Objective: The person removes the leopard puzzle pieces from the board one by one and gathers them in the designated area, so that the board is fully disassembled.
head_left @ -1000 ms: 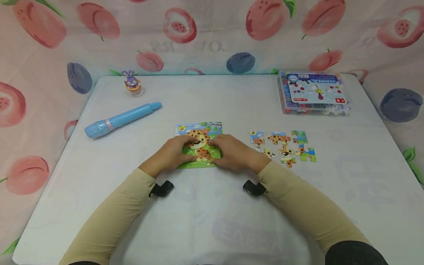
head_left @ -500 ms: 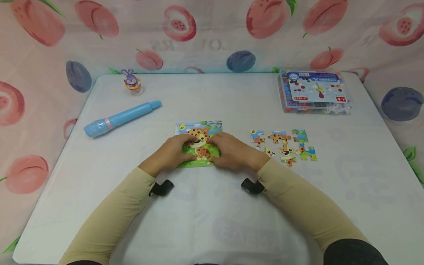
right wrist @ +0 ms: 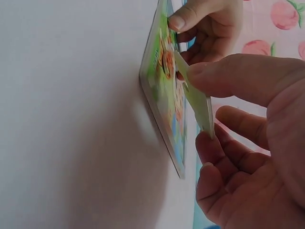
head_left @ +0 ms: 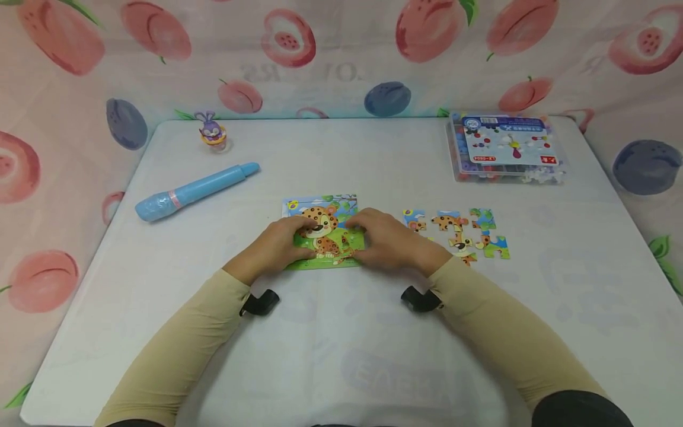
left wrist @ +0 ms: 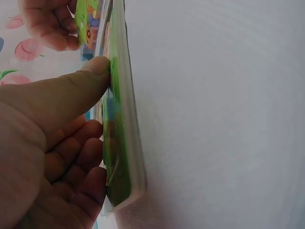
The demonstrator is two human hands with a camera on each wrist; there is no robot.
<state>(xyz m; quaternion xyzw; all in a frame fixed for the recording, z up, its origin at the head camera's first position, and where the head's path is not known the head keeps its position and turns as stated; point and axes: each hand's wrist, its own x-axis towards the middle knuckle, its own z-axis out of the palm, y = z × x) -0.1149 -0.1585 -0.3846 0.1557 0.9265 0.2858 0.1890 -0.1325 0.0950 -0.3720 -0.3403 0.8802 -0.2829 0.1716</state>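
Observation:
A jigsaw board (head_left: 322, 261) with a spotted leopard cub picture lies mid-table. My left hand (head_left: 274, 245) grips the puzzle at its left side; thumb and fingertips meet the picture in the left wrist view. At the board's right side, my right hand (head_left: 393, 242) pinches a puzzle piece (right wrist: 196, 98) between thumb and fingers. That piece tilts above the picture, its pale edge showing in the right wrist view. Several loose puzzle pieces (head_left: 484, 219) lie right of the board, some partly hidden behind the right hand and forearm.
A light-blue microphone-shaped tube (head_left: 200, 191) lies at the left. Behind it stands a purple rabbit figure (head_left: 213, 131). A clear plastic box (head_left: 509, 148) of colourful parts rests at the back right. The white table (head_left: 320, 344) meets a fruit-print cloth (head_left: 331, 53) behind.
My right hand has moved slightly right and drawn the puzzle piece off the picture, uncovering more of the board's right side. The left hand has stayed in place.

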